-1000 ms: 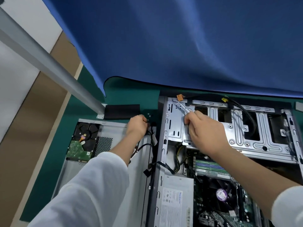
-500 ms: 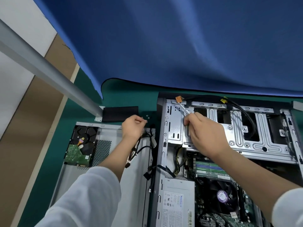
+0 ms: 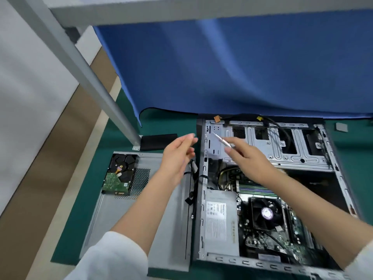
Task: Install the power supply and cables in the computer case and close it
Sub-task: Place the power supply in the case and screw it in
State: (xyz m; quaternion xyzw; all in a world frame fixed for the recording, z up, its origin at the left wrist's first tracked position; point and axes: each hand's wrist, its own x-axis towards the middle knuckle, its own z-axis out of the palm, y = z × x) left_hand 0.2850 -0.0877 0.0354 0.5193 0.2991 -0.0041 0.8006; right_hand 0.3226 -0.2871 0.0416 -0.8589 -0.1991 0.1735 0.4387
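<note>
Both my hands have lifted off the work: my left hand (image 3: 177, 156), fingers straight and loose, has left the loose cables (image 3: 191, 178), while my right hand (image 3: 248, 160) pinches a screwdriver (image 3: 222, 140) pointing up-left. The power supply (image 3: 220, 223) sits inside the case (image 3: 201, 199), long axis running toward me, probably unfastened.

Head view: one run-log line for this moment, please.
left hand: open, raised over side panel | right hand: holds screwdriver above drive cage | power supply: in case | case: open
</note>
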